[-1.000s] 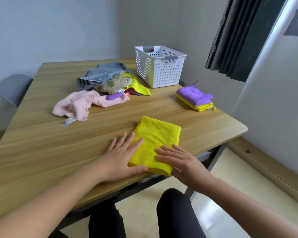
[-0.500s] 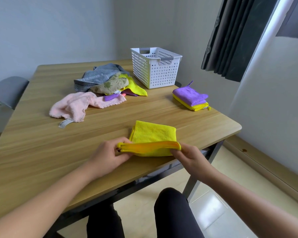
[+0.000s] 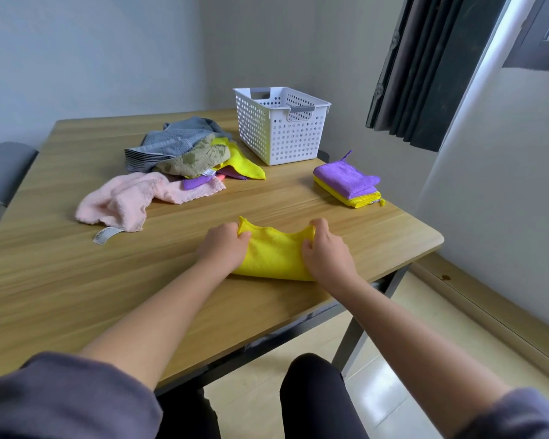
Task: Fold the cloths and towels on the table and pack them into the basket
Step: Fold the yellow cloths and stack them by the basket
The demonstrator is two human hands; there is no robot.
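A yellow cloth [image 3: 273, 253] lies folded over on the wooden table [image 3: 61, 280] near its front edge. My left hand [image 3: 224, 245] pinches its far left corner and my right hand [image 3: 325, 250] pinches its far right corner, both resting on the cloth. An empty-looking white perforated basket [image 3: 281, 126] stands at the back. Beside it on the right sits a folded stack, a purple cloth [image 3: 346, 179] on a yellow cloth [image 3: 360, 201]. A loose pile holds a pink towel [image 3: 130, 198], a grey towel [image 3: 168, 144], an olive cloth [image 3: 194, 158] and a yellow cloth [image 3: 244, 161].
A grey chair [image 3: 4, 172] stands at the table's left side. A dark curtain [image 3: 425, 68] hangs at the right by the wall. The table's right edge and corner [image 3: 431, 245] lie close to the folded stack. My legs are under the front edge.
Both hands lifted the near edge of the yellow cloth and carried it away from me over the far edge, halving the cloth. The hands now rest at its far corners.
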